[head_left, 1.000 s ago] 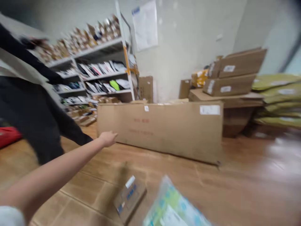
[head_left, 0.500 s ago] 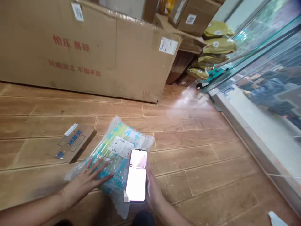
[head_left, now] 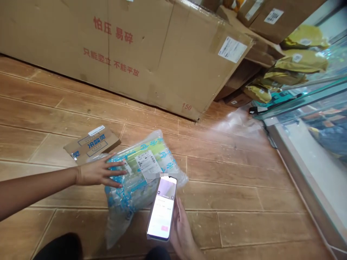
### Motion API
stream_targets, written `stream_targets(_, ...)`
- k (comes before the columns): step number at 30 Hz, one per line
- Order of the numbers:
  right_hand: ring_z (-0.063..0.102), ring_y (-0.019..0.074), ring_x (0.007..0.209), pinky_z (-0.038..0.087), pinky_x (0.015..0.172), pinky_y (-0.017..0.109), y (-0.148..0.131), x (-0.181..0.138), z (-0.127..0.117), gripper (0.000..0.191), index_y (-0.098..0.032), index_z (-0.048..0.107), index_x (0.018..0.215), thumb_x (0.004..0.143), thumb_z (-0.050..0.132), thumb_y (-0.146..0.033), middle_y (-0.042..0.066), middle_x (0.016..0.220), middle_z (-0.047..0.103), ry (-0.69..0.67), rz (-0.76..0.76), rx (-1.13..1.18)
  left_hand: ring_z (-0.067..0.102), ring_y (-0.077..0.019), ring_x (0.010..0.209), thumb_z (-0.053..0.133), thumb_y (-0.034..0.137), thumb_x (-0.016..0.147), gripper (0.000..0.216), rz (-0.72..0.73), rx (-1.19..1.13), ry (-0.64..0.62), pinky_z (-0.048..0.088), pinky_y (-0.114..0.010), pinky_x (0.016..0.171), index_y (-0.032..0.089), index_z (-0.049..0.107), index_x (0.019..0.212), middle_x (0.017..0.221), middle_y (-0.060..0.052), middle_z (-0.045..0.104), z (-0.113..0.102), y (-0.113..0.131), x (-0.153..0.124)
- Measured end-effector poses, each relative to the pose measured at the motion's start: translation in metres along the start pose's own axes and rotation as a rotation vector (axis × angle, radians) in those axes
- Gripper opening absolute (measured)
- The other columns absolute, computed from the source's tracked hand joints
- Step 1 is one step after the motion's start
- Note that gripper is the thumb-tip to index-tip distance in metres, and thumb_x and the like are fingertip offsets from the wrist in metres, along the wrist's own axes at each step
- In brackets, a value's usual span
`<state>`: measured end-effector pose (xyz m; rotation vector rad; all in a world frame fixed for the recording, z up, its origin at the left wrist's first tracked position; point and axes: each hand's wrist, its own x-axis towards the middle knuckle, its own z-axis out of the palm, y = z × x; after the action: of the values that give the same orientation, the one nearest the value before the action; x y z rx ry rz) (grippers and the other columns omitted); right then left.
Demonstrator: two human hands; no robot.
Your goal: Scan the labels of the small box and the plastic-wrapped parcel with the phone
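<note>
A clear plastic parcel point(head_left: 141, 193) with blue print lies on the wooden floor, with green showing through it and a white shipping label point(head_left: 148, 165) on top. My left hand point(head_left: 101, 171) rests on its left side, fingers spread. Over the parcel's near right edge, my right hand point(head_left: 182, 224) grips a smartphone point(head_left: 162, 213) with its screen lit and facing up. The screen shows a camera-like picture above a white panel with a pink button. Just beyond my left hand is a flat brown cardboard box point(head_left: 92, 143) with blue lettering.
A very large carton point(head_left: 151, 57) with red Chinese characters stands across the back. Stacked boxes point(head_left: 265, 18) and yellow padded parcels point(head_left: 300, 61) are at the back right, beside a glass door point(head_left: 320, 94). Light glares off clear plastic on the floor point(head_left: 235, 121).
The view has swung, so things sit differently in it. The parcel has turned and my left hand has shifted on it. The phone screen now shows text and a pink button below the picture.
</note>
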<state>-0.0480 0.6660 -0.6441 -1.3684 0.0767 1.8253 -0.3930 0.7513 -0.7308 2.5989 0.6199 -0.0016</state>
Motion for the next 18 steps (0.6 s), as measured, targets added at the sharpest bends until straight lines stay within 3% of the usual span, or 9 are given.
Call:
stream_targets(3,0.060,0.0280,0.116,0.039,0.108,0.042,0.000,-0.003,0.000,0.052,-0.030,0.074,0.093,0.052,0.081,-0.061,-0.003,0.105,0.075,-0.058,0.036,-0.020,0.027,-0.0200,0.142,0.042,0.002,0.089,0.079,-0.074,-0.061,-0.040,-0.003,-0.059,0.115,0.070,0.028,0.126,0.143,0.014,0.044,-0.010,-0.019,-0.006)
stream_targets(6,0.058,0.0282,0.118,0.038,0.108,0.042,0.000,-0.006,0.002,0.054,-0.028,0.074,0.097,0.056,0.079,-0.062,-0.001,0.108,0.074,-0.115,0.073,-0.034,0.027,-0.0209,0.142,0.041,-0.002,0.087,0.079,-0.112,-0.053,-0.004,-0.001,-0.061,0.114,0.068,0.037,0.125,0.145,0.012,0.043,-0.009,-0.023,-0.011)
stream_targets(12,0.058,0.0272,0.119,0.039,0.107,0.041,0.003,-0.008,0.005,0.053,-0.027,0.072,0.101,0.059,0.079,-0.060,0.000,0.108,0.074,-0.115,0.039,-0.051,0.021,-0.0237,0.143,0.046,-0.005,0.084,0.076,-0.140,0.062,0.152,0.017,-0.058,0.114,0.058,0.046,0.127,0.152,0.004,0.031,0.006,-0.006,-0.016)
stream_targets(18,0.062,0.0297,0.113,0.039,0.107,0.046,0.010,-0.004,-0.007,0.055,-0.028,0.074,0.098,0.057,0.078,-0.063,0.003,0.110,0.073,-0.132,0.108,-0.032,0.022,-0.0247,0.143,0.059,-0.002,0.078,0.064,-0.260,0.132,0.262,0.011,-0.058,0.116,0.049,0.061,0.116,0.151,0.003,0.035,0.015,0.014,-0.010)
